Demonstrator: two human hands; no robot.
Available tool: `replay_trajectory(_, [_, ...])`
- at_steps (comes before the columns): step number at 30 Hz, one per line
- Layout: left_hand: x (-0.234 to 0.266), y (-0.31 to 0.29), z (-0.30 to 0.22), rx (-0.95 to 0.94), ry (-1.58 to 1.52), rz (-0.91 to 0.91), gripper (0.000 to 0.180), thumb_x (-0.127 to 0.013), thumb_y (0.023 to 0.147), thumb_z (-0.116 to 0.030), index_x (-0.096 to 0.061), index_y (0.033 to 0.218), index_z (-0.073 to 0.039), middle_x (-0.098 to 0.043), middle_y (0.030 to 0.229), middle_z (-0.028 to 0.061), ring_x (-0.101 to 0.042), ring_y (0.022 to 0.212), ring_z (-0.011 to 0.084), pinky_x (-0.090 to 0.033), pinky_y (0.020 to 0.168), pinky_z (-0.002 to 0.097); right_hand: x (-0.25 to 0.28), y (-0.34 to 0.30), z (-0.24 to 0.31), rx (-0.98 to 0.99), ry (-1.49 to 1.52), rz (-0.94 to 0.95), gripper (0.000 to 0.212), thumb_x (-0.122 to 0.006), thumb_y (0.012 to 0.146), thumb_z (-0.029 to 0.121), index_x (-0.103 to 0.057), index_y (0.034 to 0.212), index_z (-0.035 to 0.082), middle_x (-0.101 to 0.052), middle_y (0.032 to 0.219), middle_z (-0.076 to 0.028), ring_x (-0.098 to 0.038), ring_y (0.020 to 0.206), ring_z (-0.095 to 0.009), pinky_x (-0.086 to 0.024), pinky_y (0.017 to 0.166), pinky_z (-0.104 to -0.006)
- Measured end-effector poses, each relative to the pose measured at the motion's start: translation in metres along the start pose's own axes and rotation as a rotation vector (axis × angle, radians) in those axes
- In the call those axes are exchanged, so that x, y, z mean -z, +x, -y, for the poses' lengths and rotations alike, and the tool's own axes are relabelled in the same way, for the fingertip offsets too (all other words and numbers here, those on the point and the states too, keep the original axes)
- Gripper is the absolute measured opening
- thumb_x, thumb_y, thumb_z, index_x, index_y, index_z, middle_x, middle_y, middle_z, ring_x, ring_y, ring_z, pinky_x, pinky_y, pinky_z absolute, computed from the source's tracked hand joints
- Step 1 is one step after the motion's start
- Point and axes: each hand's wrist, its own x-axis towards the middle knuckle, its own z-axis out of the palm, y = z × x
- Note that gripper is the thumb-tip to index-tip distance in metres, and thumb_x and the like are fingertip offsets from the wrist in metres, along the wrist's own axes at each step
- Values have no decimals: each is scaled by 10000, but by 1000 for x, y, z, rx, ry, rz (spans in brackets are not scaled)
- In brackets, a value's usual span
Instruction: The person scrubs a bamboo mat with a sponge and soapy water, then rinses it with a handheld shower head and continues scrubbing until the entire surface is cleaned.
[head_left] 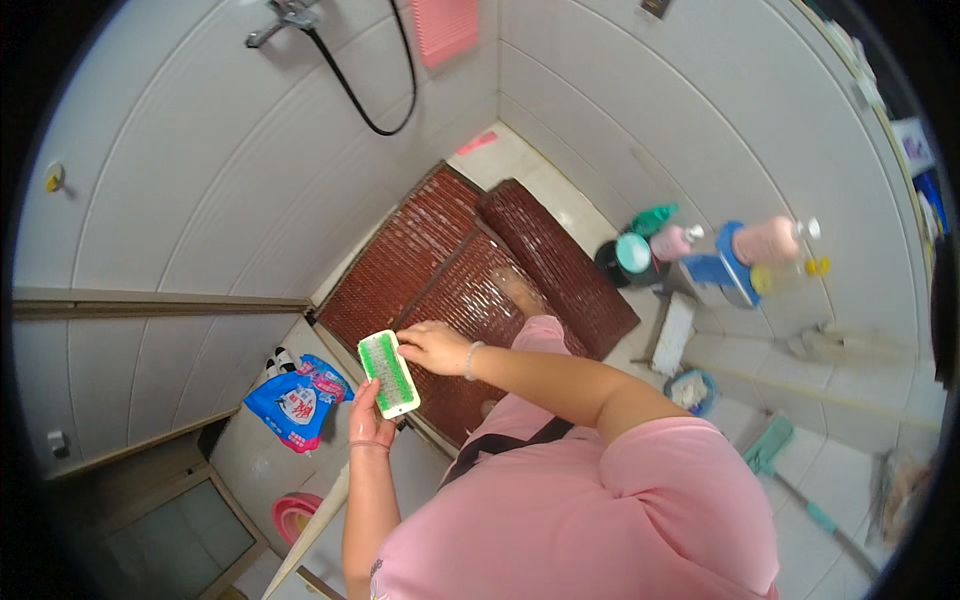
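Observation:
A scrub brush (388,374) with a pale rim and green and whitish bristles is turned bristles up in front of me. My left hand (371,418) grips its lower left edge, the thumb along the side and the other fingers mostly hidden beneath. At the brush's upper right edge, my right hand (434,348) has its fingers bent against the rim and bristles. Below both hands a wet reddish-brown slatted mat (395,262) covers the floor, with one part folded over (560,270) on the right. My bare foot (518,292) rests on the mat.
A blue and pink detergent bag (297,402) lies left of the mat. Pump bottles (768,241) and a black bucket (612,262) stand along the right wall. A black shower hose (345,85) hangs at upper left. A green-headed mop (770,443) leans at lower right.

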Motion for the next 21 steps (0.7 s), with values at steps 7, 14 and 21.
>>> replay_trajectory(7, [42, -31, 68, 157, -81, 213, 300, -581, 941, -149, -557, 1221, -43, -633, 1188, 87, -616, 1084, 249, -490, 972, 417, -61, -84, 13, -546, 828, -14, 487, -481, 1001, 388, -595, 1229, -27, -670, 1131, -149, -628, 1039, -221, -472, 913, -332])
replay_trajectory(14, [4, -31, 130, 347, 111, 169, 397, -503, 1003, -308, -497, 1286, -30, -616, 1196, 107, -614, 1087, 266, -502, 949, 441, -53, -151, -21, -654, 1544, -133, 407, -440, 1029, 316, -502, 1305, 23, -612, 1189, -92, -604, 1053, -169, -492, 910, -332])
replay_trajectory(21, [-42, 7, 200, 531, 567, 21, 402, -427, 1030, -351, -472, 1308, -64, -623, 1178, 147, -652, 981, 263, -523, 832, 366, -11, -183, -115, -849, 1520, -255, 306, -476, 1013, 309, -555, 1219, 97, -617, 1050, -34, -603, 931, -144, -493, 830, -307])
